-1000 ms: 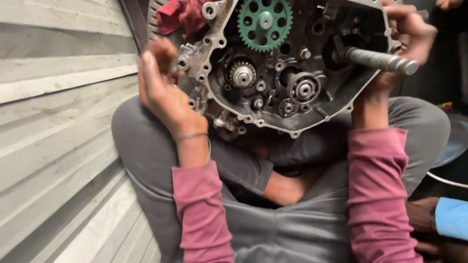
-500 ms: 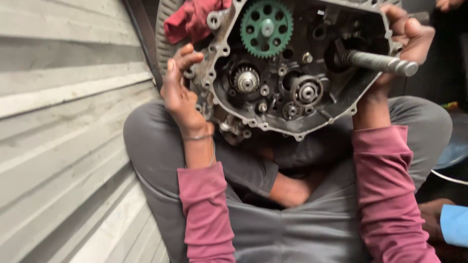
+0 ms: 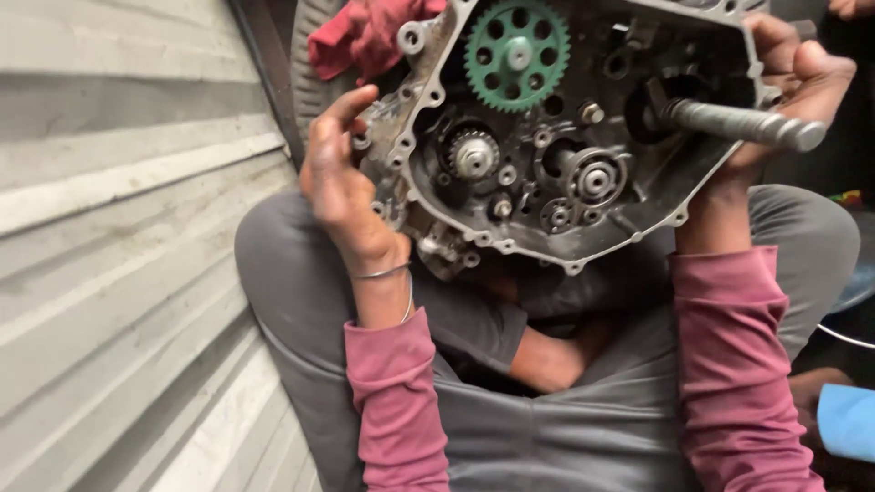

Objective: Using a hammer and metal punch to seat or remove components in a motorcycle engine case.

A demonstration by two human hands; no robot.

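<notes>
An open engine crankcase (image 3: 547, 155) is held up over my lap, its inside facing me. It carries a green toothed gear (image 3: 517, 55) at the top, smaller steel gears and bearings in the middle, and a long steel shaft (image 3: 743, 125) sticking out on the right. My left hand (image 3: 342, 187) grips the case's left edge, fingers curled behind the rim. My right hand (image 3: 784, 87) holds the right edge, behind the shaft. Both sleeves are pink.
A red rag (image 3: 365, 36) lies behind the case at the upper left, against a tyre (image 3: 305, 73). A grey ribbed metal shutter (image 3: 118, 255) fills the left side. My grey-trousered legs (image 3: 547, 428) are folded below. A blue object (image 3: 846, 419) sits at the lower right.
My left hand has slid from open-palmed beside the case to gripping its left edge. The case has shifted slightly right and closer in view.
</notes>
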